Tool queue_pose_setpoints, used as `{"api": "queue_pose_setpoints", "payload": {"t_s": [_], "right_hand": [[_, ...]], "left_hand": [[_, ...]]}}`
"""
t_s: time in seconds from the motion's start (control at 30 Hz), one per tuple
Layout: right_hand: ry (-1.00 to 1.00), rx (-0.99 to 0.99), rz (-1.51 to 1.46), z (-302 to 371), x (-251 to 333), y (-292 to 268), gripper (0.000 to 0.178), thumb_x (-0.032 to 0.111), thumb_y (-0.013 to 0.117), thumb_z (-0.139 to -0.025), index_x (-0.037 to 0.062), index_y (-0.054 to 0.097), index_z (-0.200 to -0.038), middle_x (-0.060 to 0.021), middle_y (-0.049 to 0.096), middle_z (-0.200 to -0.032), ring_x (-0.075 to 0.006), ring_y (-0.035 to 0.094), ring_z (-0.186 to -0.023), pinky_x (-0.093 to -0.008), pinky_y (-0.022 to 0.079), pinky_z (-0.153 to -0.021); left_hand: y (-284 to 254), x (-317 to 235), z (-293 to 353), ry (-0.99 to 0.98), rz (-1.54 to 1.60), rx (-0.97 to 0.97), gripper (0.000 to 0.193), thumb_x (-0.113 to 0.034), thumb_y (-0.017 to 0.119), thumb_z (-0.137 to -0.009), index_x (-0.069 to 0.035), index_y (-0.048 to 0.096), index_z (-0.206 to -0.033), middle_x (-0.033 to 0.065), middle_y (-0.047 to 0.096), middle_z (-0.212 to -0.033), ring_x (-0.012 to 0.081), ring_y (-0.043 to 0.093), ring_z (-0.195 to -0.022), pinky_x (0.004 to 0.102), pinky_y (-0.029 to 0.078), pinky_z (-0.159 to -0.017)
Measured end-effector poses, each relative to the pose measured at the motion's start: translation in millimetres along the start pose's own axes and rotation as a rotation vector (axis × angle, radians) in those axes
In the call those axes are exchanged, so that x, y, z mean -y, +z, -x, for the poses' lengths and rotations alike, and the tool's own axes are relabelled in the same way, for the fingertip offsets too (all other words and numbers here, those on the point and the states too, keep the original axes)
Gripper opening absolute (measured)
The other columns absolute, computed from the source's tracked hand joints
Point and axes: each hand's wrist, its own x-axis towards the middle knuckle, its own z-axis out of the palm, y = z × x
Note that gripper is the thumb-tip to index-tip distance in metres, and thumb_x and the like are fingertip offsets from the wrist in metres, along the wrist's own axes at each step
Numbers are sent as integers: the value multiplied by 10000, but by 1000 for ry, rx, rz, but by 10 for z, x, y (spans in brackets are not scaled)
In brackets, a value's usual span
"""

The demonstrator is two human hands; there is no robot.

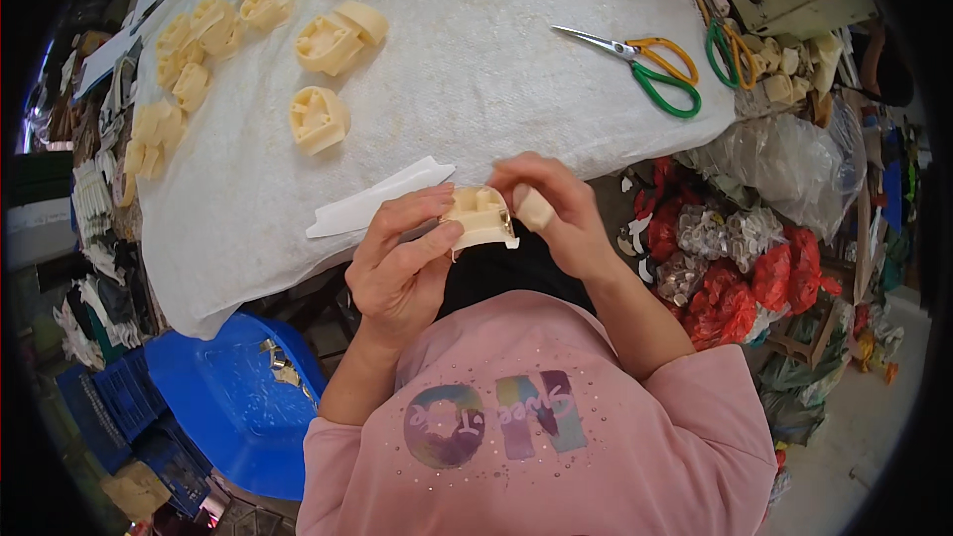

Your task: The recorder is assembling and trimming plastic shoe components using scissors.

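Observation:
Close in front of my body, my left hand (pixel 402 253) grips a hollow cream plastic part (pixel 475 218) between thumb and fingers. Its open side shows inner ribs, and a small shiny metal bit (pixel 508 225) sits at its right end. My right hand (pixel 566 218) is curled at that same end, fingertips against or very near the rim. A cream covering or piece (pixel 534 208) shows at its thumb; I cannot tell which it is. Whatever lies between those fingers is hidden. Just beyond my left hand, a long white strip (pixel 382 199) lies on the table's edge.
White woven sheeting (pixel 447 69) covers the table. Several similar cream parts (pixel 318 119) lie at the left and far side. Scissors (pixel 645 69) with green and orange handles rest at the right. A blue tub (pixel 238 397) holding metal pieces stands lower left; red bags (pixel 720 303) lie right.

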Motion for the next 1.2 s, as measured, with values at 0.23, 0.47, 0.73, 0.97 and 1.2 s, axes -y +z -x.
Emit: {"api": "queue_pose_setpoints", "payload": {"t_s": [0.23, 0.47, 0.73, 0.97, 1.2], "right_hand": [[-357, -29, 427, 91, 76, 29, 248, 15, 683, -776, 41, 592, -1005, -98, 598, -909, -190, 550, -731, -282, 447, -620], [-462, -46, 520, 35, 49, 52, 279, -48, 694, -720, 28, 577, -961, -115, 590, -844, -220, 543, -699, -296, 435, -570], [-607, 104, 698, -113, 226, -37, 246, -23, 663, -695, 14, 551, -911, -101, 537, -806, -258, 488, -676, -339, 394, -585], [-565, 306, 713, -167, 328, -100, 215, 4, 640, -661, 18, 514, -835, -98, 430, -736, -277, 420, -681, -368, 348, -582], [-496, 219, 703, -125, 245, -119, 205, -14, 623, -659, 25, 509, -825, -106, 445, -750, -279, 422, -688, -369, 353, -591]], "left_hand": [[-12, -37, -2, -48, -130, -4, 222, 78, 697, -746, -28, 610, -921, 151, 605, -973, 288, 631, -924, 339, 536, -735], [28, -55, 34, -80, -115, -6, 211, 72, 698, -753, -24, 613, -920, 150, 602, -955, 262, 625, -904, 313, 529, -704], [57, -78, 4, -188, 20, -2, 171, 75, 691, -760, 1, 620, -897, 150, 611, -933, 241, 634, -877, 297, 526, -714], [78, -57, 60, -292, 90, 14, 184, 70, 718, -721, -12, 617, -850, 137, 628, -857, 182, 642, -745, 246, 511, -609], [73, -155, -4, -374, 69, 120, 114, -50, 688, -818, -1, 593, -859, 126, 597, -894, 203, 600, -861, 277, 478, -708]]}}
